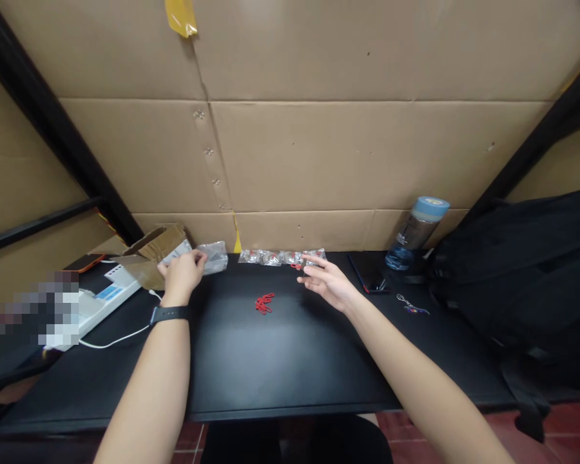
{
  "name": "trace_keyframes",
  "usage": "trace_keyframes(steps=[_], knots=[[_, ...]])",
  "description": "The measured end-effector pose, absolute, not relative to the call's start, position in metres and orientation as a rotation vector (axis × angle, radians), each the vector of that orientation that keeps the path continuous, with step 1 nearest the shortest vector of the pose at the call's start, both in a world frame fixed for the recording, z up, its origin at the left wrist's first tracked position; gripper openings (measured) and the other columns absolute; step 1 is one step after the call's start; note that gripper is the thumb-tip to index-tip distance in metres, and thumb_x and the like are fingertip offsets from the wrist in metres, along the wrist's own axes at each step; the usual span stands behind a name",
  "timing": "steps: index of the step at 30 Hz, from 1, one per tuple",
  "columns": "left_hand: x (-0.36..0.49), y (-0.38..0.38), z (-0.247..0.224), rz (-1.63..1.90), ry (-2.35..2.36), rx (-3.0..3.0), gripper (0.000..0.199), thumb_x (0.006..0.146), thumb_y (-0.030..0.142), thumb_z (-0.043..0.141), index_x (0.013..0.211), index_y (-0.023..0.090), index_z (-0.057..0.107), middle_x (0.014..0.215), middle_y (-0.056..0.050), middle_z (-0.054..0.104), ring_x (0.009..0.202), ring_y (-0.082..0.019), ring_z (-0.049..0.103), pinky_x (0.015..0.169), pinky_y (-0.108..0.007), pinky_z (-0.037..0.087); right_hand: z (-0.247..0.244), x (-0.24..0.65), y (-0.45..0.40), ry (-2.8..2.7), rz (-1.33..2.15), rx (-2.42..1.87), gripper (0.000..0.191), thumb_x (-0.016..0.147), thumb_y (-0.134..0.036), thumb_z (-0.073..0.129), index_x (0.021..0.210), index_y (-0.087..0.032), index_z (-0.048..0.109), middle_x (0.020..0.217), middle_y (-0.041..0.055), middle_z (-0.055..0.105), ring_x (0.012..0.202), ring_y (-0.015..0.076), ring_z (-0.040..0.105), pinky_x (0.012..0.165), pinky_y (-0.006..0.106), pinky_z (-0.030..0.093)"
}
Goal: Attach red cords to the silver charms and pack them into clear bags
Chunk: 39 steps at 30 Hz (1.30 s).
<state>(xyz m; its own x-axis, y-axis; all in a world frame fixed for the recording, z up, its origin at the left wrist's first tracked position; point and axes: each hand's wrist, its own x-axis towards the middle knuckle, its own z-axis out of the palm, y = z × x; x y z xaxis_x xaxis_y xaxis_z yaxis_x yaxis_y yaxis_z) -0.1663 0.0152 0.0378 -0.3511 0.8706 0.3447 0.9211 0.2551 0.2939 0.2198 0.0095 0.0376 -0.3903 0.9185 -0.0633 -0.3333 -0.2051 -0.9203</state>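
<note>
My left hand [183, 270], with a dark band on its wrist, is closed at the edge of a clear plastic bag [216, 258]. Its fingertips are partly hidden behind the hand, close against an open cardboard box [162, 248]. Over the back of the table, my right hand [329, 282] is open, its fingers stretched out and apart. Just beyond it lies a row of several small clear packets [271, 258] with round things inside. A bit of red cord [296, 265] shows by the right fingertips. Between the hands is a small pile of red cord loops [264, 303].
At the right stand a blue-lidded water bottle [410, 235] and a black backpack [526, 283]. A dark phone [370, 277] and a small keychain [413, 306] lie nearby. On the left is a white power strip [101, 306] with a cable. A cardboard wall [343, 154] closes off the back.
</note>
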Motion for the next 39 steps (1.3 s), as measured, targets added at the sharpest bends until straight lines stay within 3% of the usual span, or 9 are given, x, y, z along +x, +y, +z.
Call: trace_keyframes(steps=[6,9,13,16,18,27,32,36,39], knots=[[-0.069,0.008,0.044,-0.995,-1.807,-2.267,0.028,0.1,0.035,0.046,0.104,0.022,0.07,0.11,-0.007,0.075,0.104,-0.024,0.068,0.097,-0.036,0.04,0.048,0.231,0.013,-1.227,1.57,-0.853,0.052,0.074,-0.03,0.085,0.124,-0.026,0.068,0.113,0.0072,0.07,0.088,0.017,0.073,0.077,0.028,0.056],[-0.018,-0.002,0.029,-0.812,-1.493,-2.678,0.028,0.103,0.036,0.044,0.108,0.024,0.069,0.112,-0.006,0.074,0.102,-0.021,0.067,0.097,-0.035,0.039,0.048,0.239,0.019,-1.319,1.432,-0.894,0.052,0.076,-0.032,0.082,0.126,-0.025,0.066,0.12,0.0087,0.069,0.087,0.0166,0.072,0.076,0.028,0.055],[-0.001,-0.009,0.015,-0.681,-1.394,-2.857,0.032,0.106,0.034,0.037,0.125,0.026,0.061,0.13,-0.007,0.066,0.12,-0.02,0.059,0.1,-0.036,0.038,0.041,0.249,0.03,-1.615,0.94,-1.082,0.051,0.077,-0.031,0.077,0.126,-0.022,0.065,0.118,0.0091,0.07,0.083,0.0174,0.069,0.077,0.032,0.055],[-0.016,-0.003,0.012,-0.574,-1.444,-2.912,0.029,0.104,0.03,0.038,0.118,0.026,0.063,0.125,-0.006,0.068,0.114,-0.02,0.062,0.098,-0.035,0.04,0.036,0.254,0.035,-1.854,0.5,-1.192,0.05,0.074,-0.023,0.075,0.123,-0.021,0.065,0.112,0.0077,0.071,0.078,0.0168,0.066,0.082,0.034,0.053],[-0.025,0.001,0.012,-0.511,-1.455,-2.951,0.029,0.103,0.027,0.039,0.115,0.026,0.065,0.122,-0.005,0.07,0.111,-0.019,0.064,0.097,-0.034,0.042,0.035,0.254,0.035,-1.967,0.398,-1.204,0.048,0.075,-0.022,0.073,0.122,-0.021,0.065,0.109,0.0072,0.072,0.077,0.0165,0.065,0.081,0.032,0.052],[-0.01,-0.008,0.008,-0.438,-1.387,-3.027,0.038,0.101,0.027,0.045,0.137,0.029,0.058,0.143,-0.007,0.061,0.129,-0.023,0.058,0.105,-0.038,0.043,0.042,0.255,0.027,-2.24,0.39,-1.222,0.031,0.073,-0.025,0.075,0.104,-0.021,0.073,0.077,0.0007,0.071,0.067,0.0148,0.062,0.069,0.025,0.045],[-0.002,-0.016,0.008,-0.392,-1.382,-2.965,0.037,0.1,0.035,0.05,0.136,0.032,0.061,0.15,-0.008,0.055,0.137,-0.029,0.05,0.106,-0.046,0.039,0.048,0.259,0.022,-2.416,0.431,-1.208,0.026,0.068,-0.023,0.078,0.094,-0.023,0.077,0.084,0.0014,0.075,0.073,0.017,0.066,0.07,0.025,0.045],[-0.001,-0.018,0.015,-0.424,-1.329,-3.052,0.032,0.101,0.038,0.051,0.129,0.035,0.065,0.148,-0.007,0.057,0.137,-0.028,0.05,0.104,-0.044,0.038,0.049,0.26,0.021,-2.445,0.388,-1.215,0.028,0.069,-0.022,0.077,0.097,-0.025,0.077,0.093,0.0032,0.077,0.083,0.0207,0.069,0.076,0.027,0.047],[0.003,-0.02,0.02,-0.502,-1.258,-3.086,0.025,0.101,0.038,0.051,0.108,0.03,0.074,0.14,-0.005,0.062,0.133,-0.026,0.053,0.103,-0.041,0.037,0.048,0.261,0.022,-2.43,0.389,-1.208,0.027,0.071,-0.023,0.077,0.098,-0.025,0.077,0.092,0.0029,0.077,0.082,0.0202,0.069,0.076,0.027,0.047]])
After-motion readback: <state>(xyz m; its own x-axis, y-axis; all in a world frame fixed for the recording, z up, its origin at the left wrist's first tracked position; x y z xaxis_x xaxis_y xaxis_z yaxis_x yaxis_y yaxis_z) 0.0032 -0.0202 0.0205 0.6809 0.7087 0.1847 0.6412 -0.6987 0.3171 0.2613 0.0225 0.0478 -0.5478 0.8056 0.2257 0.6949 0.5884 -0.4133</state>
